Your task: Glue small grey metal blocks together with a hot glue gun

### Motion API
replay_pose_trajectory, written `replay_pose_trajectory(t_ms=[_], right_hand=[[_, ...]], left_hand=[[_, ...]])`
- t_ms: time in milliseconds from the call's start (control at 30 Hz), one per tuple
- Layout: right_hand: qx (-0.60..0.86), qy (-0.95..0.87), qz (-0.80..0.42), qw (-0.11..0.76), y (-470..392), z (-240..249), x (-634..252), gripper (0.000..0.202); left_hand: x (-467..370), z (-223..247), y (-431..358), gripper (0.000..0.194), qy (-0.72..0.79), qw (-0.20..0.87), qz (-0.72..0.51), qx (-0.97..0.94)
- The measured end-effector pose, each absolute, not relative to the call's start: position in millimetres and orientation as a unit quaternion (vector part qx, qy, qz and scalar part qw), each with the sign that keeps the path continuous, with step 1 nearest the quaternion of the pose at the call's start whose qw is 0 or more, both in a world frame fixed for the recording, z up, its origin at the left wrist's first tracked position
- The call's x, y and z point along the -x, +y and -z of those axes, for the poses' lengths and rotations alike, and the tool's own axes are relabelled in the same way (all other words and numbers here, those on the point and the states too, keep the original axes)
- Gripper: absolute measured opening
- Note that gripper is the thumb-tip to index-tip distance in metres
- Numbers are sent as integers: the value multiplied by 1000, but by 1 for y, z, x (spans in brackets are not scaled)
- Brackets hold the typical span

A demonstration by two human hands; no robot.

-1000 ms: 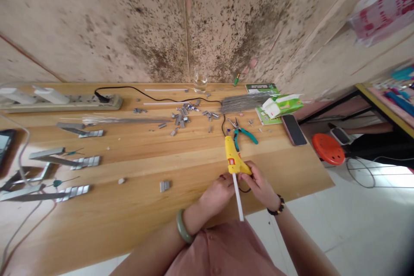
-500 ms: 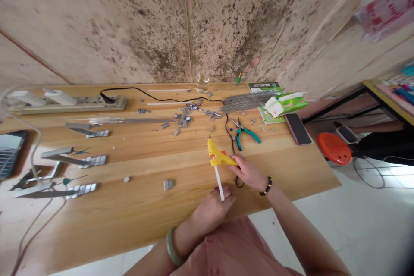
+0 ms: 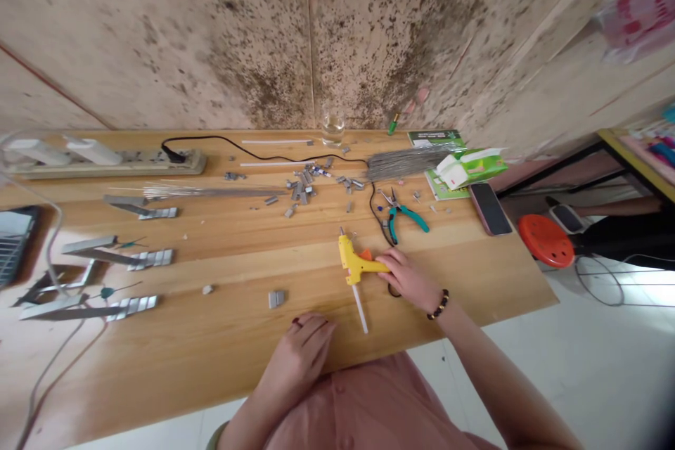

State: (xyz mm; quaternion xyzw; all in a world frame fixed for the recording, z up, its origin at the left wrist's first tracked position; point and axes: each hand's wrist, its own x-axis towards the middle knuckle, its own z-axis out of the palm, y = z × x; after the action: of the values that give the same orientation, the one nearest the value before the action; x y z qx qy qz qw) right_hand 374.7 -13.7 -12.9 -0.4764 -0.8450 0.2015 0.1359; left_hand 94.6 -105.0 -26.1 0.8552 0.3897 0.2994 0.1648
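Observation:
A yellow hot glue gun (image 3: 351,261) is in my right hand (image 3: 410,280), its fingers wrapped round the handle. The gun's nozzle points toward the wall, and a white glue stick (image 3: 360,309) juts from its back end toward me. My left hand (image 3: 301,351) rests at the table's front edge, left of the glue stick and apart from it. Its fingers are bent and close together, with nothing seen in them; the palm is hidden. Just beyond this hand lies a small grey ribbed block (image 3: 275,299), untouched.
Teal-handled pliers (image 3: 406,216) and a phone (image 3: 490,209) lie to the right. Behind are grey pieces (image 3: 300,190), a bundle of wires (image 3: 406,163), a glass (image 3: 332,130) and a power strip (image 3: 142,163). Folded grey strip shapes (image 3: 95,308) stand left. A red stool (image 3: 545,240) is beyond the table.
My left hand has moved left, away from the glue stick's end. The glue gun, still in my right hand, has shifted only slightly.

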Motion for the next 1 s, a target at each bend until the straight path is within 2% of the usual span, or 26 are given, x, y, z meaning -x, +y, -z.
replay_pose_trajectory(t_ms=[333, 467, 633, 733, 833, 1000], right_hand=[[492, -849, -145, 130, -15, 15, -375, 32], [502, -846, -120, 129, -14, 16, -376, 34], [511, -834, -146, 150, -18, 15, -381, 41], [529, -819, -144, 170, -26, 6, -383, 45], [531, -812, -127, 205, -39, -8, -375, 40], [448, -839, -177, 252, -65, -20, -338, 29]], left_hand=[[-89, 26, -102, 22, 429, 134, -309, -838], [-87, 32, -101, 28, 432, 135, -292, -842], [-89, 33, -98, 32, 424, 146, -281, -848], [-93, 32, -98, 34, 432, 175, -285, -837], [-98, 30, -98, 35, 451, 228, -302, -808], [-102, 29, -98, 43, 494, 352, -305, -734]])
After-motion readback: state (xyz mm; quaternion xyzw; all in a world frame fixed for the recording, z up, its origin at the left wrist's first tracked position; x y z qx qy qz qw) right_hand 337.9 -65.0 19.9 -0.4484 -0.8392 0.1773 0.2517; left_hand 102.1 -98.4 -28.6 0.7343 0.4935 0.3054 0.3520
